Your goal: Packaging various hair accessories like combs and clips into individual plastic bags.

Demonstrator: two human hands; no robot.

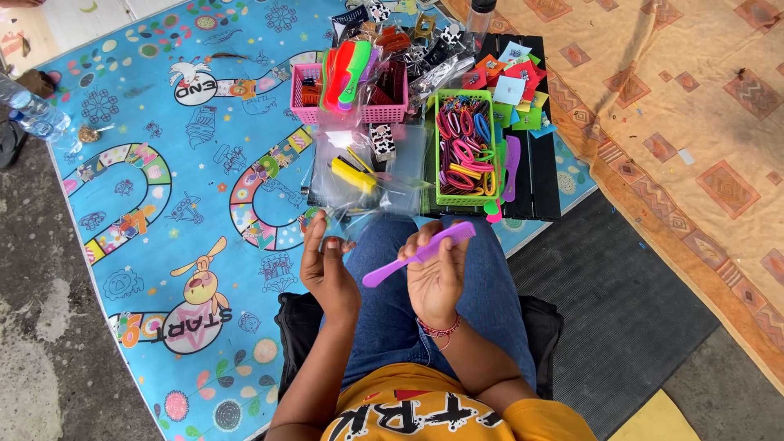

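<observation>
My right hand (435, 278) is closed around a purple plastic comb (418, 254), held over my lap with its teeth end pointing up right. My left hand (325, 263) is raised beside it and pinches the lower edge of a clear plastic bag (371, 175) that lies in front of my knees. Inside or under the bag lie a yellow comb (352, 175) and a black-and-white patterned piece (381, 140). Both hands hover above my blue jeans (482, 282).
A pink basket (304, 110) holds several bright combs. A green basket (436, 149) holds coloured hair bands, with another purple comb (511, 168) beside it on a black tray (541, 175). Coloured paper squares (516, 90) lie behind. A blue game mat (163, 180) covers the floor; a water bottle (33, 110) lies left.
</observation>
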